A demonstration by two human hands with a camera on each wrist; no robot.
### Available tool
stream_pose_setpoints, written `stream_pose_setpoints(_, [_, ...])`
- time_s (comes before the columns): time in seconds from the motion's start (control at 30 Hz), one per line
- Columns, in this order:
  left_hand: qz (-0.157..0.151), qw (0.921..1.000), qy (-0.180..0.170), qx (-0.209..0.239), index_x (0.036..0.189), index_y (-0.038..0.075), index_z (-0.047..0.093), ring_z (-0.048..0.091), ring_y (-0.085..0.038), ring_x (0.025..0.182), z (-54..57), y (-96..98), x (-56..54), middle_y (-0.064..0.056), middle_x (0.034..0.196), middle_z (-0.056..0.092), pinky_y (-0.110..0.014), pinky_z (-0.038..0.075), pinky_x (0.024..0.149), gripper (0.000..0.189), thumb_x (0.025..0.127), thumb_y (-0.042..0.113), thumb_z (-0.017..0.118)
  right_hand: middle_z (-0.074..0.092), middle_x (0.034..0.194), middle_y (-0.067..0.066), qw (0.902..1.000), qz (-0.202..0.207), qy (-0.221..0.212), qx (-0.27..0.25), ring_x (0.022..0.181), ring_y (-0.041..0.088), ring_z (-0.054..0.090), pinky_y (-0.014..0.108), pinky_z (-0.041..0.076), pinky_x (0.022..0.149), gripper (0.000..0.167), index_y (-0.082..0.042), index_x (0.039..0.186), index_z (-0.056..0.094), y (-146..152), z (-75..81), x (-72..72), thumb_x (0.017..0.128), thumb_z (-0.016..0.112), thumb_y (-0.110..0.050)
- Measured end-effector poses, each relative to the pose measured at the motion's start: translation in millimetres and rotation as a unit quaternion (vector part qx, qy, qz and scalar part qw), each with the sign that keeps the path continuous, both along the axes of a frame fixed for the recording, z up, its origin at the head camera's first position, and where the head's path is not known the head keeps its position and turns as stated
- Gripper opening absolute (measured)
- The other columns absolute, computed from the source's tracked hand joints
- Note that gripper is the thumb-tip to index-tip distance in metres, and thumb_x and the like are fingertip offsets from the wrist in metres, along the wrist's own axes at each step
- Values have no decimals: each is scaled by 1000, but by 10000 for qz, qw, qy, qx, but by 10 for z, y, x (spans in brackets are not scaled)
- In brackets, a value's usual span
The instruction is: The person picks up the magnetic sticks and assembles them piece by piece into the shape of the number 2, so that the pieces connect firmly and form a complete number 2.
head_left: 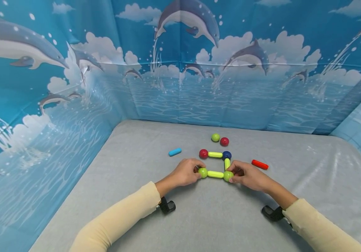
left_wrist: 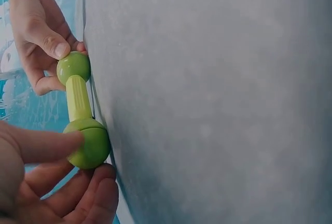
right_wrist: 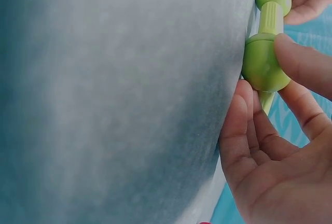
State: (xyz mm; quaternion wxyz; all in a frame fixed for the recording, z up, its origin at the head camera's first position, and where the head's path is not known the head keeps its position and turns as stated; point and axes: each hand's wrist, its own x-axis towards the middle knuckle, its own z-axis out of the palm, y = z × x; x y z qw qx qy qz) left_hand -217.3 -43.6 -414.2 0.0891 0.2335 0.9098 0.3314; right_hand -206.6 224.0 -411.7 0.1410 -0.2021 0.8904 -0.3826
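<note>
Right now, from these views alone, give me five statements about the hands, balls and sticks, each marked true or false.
1. The left hand pinches a green ball. True.
2. The right hand holds the red stick. False: the right hand pinches another green ball; the red stick lies unheld.
3. A yellow stick runs between the two held balls. True.
4. The blue stick touches the dark blue ball. False: the blue stick lies apart, well to the left of the dark blue ball.
5. A loose green ball lies farther from the person than the dark blue ball. True.
</note>
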Motion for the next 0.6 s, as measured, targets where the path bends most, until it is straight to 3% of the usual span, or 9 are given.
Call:
stream_pose_setpoints(0.23, [-109,9993,152,-321,118,11,71,53,-6,81,4,24,28,-2,103,72,-20,44,71,30,89,14,74,65,105,7,9999,88,-50,-73,94,19,58,22,51,75,23,-10,110,62,-8,4,16,90,72,-13])
stream_pose_setpoints(0.43, [-83,9985,309,-444,117,11,73,52,-6,80,22,47,21,-1,104,73,-20,44,72,29,88,13,75,65,104,7,10000,81,49,-22,93,18,58,22,51,75,21,-11,108,62,9,-3,-1,90,72,-13])
stream_pose_setpoints(0.6, [-136,9990,221,-370,120,12,71,59,-8,87,32,17,11,-2,110,73,-20,46,74,33,88,15,75,65,104,8,9999,104,65,-48,93,20,58,22,51,76,20,-11,108,62,21,-7,-5,89,72,-12])
